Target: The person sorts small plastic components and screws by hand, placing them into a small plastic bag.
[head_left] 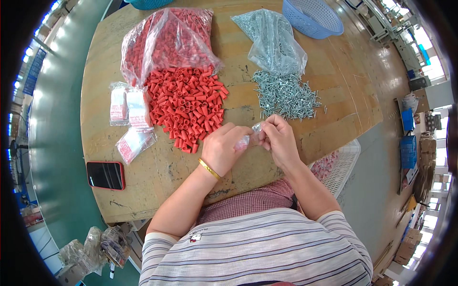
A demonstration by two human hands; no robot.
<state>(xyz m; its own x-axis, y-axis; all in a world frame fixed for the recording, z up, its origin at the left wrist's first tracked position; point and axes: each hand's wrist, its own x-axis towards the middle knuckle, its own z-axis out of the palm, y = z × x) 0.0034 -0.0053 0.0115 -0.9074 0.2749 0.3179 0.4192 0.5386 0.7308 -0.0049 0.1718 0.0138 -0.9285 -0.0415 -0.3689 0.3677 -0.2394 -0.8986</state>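
Striped shirt (257,248) filled the lower frame. Above it, left hand (223,148) and right hand (279,140) both pinched a small clear bag (250,136) between them over the table (162,190). Red caps (186,102) lay just beyond, screws (286,95) to their right, phone (106,175) at left.

1. Left hand (222,148), a gold bangle at its wrist, is curled with fingertips pinched together.
2. Right hand (279,140) faces it, fingertips pinched and meeting the left's.
3. Both bare forearms angle inward.
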